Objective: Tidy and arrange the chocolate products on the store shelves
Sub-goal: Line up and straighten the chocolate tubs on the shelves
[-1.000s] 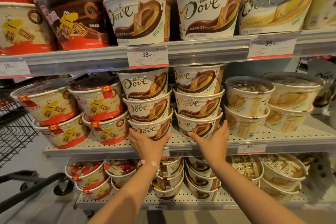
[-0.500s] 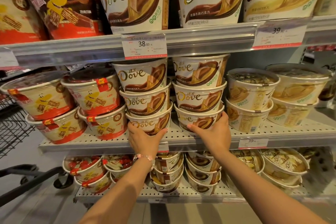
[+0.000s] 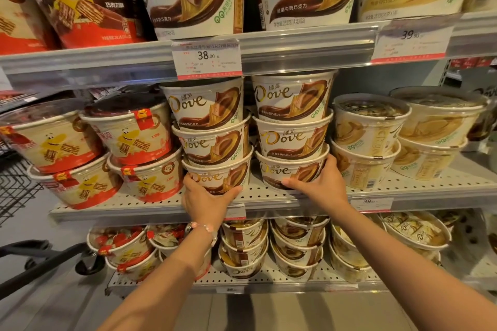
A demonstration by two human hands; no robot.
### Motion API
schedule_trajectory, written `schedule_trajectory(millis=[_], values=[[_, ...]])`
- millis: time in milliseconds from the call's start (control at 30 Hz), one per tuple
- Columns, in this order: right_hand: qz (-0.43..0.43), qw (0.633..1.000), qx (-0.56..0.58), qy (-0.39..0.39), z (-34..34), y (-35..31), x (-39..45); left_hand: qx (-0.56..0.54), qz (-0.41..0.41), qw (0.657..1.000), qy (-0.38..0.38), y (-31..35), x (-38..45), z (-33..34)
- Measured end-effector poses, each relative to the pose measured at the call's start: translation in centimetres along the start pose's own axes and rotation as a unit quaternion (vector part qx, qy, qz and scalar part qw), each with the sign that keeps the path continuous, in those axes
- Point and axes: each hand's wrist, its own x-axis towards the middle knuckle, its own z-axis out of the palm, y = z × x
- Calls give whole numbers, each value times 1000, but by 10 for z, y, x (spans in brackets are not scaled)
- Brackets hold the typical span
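- Both hands work the middle shelf [image 3: 269, 203]: the left hand [image 3: 205, 203] cups the bottom tub of the left Dove stack [image 3: 212, 137], fingers curled round its left side and thumb on its front.
- Right hand [image 3: 321, 185] wraps the bottom tub of the right Dove stack [image 3: 293, 126], thumb across the front, fingers curled round the right side.
- Each stack is three tubs high, the two just beside each other.
- Sliding from the base seems wise; move slowly and level so the upper tubs don't tip, labels facing front.
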Motion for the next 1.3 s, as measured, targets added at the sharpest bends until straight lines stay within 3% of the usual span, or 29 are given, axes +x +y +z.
schedule_trajectory(millis=[300, 500, 1300], values=[[-29, 999, -5, -14, 0, 5, -3, -2, 14, 1000, -26, -3, 0, -2], [-65, 997, -13, 30, 9, 3, -15, -32, 15, 999, -5, -4, -1, -5], [-30, 991, -124, 39, 6, 5, -6, -47, 26, 998, 20, -6, -1, -5]])
